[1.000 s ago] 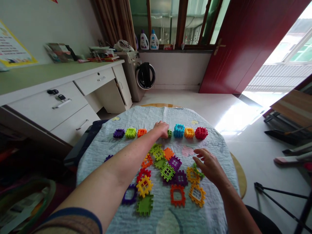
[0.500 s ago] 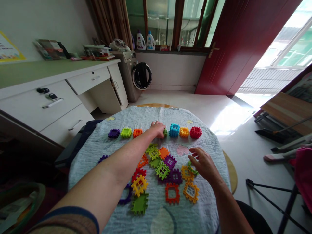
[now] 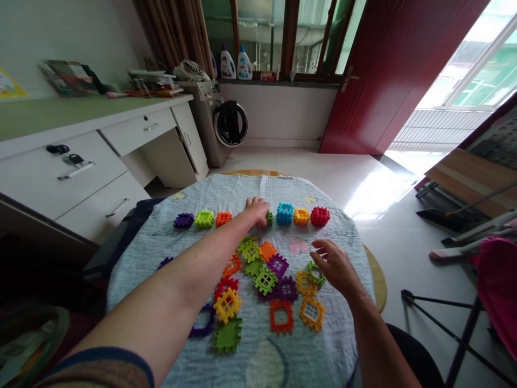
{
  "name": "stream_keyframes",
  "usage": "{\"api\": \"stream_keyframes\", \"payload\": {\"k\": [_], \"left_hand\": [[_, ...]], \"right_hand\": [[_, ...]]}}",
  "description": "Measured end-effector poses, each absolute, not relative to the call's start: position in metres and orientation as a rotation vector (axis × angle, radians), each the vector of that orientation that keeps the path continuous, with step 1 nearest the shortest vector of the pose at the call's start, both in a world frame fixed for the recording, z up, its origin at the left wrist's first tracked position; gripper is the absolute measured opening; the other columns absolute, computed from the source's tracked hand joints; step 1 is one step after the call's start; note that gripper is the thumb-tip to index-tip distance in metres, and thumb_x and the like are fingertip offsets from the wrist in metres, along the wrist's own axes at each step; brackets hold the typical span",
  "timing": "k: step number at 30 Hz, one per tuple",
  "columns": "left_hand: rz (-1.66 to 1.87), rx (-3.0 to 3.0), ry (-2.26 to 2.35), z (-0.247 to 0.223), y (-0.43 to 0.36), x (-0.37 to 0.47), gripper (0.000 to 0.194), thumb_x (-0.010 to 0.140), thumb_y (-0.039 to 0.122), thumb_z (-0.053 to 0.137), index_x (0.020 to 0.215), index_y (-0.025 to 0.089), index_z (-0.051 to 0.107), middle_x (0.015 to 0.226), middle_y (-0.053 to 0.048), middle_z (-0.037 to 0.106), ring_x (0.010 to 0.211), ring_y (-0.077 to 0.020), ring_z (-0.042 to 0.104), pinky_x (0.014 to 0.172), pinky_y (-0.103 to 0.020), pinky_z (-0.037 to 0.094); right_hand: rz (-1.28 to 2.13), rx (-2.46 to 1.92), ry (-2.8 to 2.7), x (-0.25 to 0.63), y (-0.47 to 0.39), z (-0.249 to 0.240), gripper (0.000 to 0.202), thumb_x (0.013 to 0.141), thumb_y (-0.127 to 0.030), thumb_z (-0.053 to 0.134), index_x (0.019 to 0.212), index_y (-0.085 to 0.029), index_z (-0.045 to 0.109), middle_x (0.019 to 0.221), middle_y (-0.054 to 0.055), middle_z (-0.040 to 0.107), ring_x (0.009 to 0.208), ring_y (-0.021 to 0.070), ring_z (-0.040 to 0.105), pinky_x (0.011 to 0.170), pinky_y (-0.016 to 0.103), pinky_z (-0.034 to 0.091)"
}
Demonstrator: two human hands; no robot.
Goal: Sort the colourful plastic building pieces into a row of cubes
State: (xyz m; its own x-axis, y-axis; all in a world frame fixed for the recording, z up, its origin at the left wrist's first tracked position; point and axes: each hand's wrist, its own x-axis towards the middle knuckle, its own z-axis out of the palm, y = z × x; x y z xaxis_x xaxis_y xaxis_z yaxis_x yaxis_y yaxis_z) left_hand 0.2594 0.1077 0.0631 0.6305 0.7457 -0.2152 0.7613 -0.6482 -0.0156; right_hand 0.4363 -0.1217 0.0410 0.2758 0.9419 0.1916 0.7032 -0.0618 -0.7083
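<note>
Green block (image 3: 269, 217) half-hidden by outstretched left hand (image 3: 257, 212), fingers (image 3: 254, 201) bent, grip unclear; right hand (image 3: 332, 262) empty, fingers parted.

One head-worn camera looks forward and down across the bench (image 3: 262, 345), probably from just behind its cropped near edge. The wide view reaches the window (image 3: 259, 40).

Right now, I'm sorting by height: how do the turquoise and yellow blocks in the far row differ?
The turquoise block stands taller; the yellow block is lower. The turquoise block is nearer the left hand, the yellow block nearer the red block. Both have toothed edges and rest on the cloth.
</note>
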Motion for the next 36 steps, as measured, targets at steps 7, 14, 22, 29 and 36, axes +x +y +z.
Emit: {"api": "stream_keyframes", "payload": {"k": [7,14,22,29,36], "left_hand": [[0.124,2.876,1.17,0.073,0.07,0.215,0.077,0.066,0.04,0.072,0.135,0.025,0.043,0.146,-0.01,0.04,0.14,-0.0321,0.023,0.117,-0.049,0.014],[0.538,2.803,1.17,0.061,0.01,0.102,0.049,0.076,0.033,0.061,0.124,0.024,0.055,0.13,-0.008,0.056,0.13,-0.0295,0.041,0.113,-0.047,0.029],[0.834,2.602,1.429,0.016,-0.051,0.032,0.03,0.084,0.035,0.058,0.111,0.022,0.061,0.12,-0.01,0.06,0.12,-0.0292,0.05,0.106,-0.049,0.04],[0.827,2.546,1.431,-0.002,-0.066,0.038,0.031,0.087,0.037,0.056,0.114,0.022,0.059,0.122,-0.009,0.06,0.12,-0.028,0.05,0.107,-0.049,0.04],[0.855,2.507,1.447,-0.001,-0.068,0.038,0.03,0.088,0.038,0.055,0.115,0.023,0.057,0.123,-0.009,0.058,0.12,-0.0269,0.05,0.107,-0.048,0.04]], "right_hand": [[0.456,-1.964,-1.425,0.449,-0.126,0.043,0.024,0.078,-0.033,0.054,0.095,-0.02,0.065,0.09,0.005,0.068,0.069,0.0152,0.062,0.067,0.03,0.05],[0.577,-2.046,-1.815,0.45,-0.143,0.032,0.042,0.064,-0.03,0.073,0.105,-0.023,0.067,0.096,0.005,0.063,0.087,0.0203,0.06,0.079,0.032,0.047],[0.497,-2.038,-1.92,0.442,-0.137,0.035,0.034,0.068,-0.021,0.06,0.1,-0.019,0.068,0.092,0.006,0.063,0.086,0.02,0.059,0.078,0.031,0.045],[0.441,-1.958,-1.64,0.436,-0.128,0.044,0.024,0.077,-0.023,0.048,0.089,-0.02,0.068,0.079,0.004,0.07,0.074,0.0188,0.062,0.072,0.033,0.046],[0.844,-1.658,-1.383,0.42,-0.114,0.025,0.026,0.079,-0.035,0.054,0.096,-0.019,0.064,0.083,0.005,0.071,0.07,0.0168,0.065,0.064,0.031,0.052]]}}
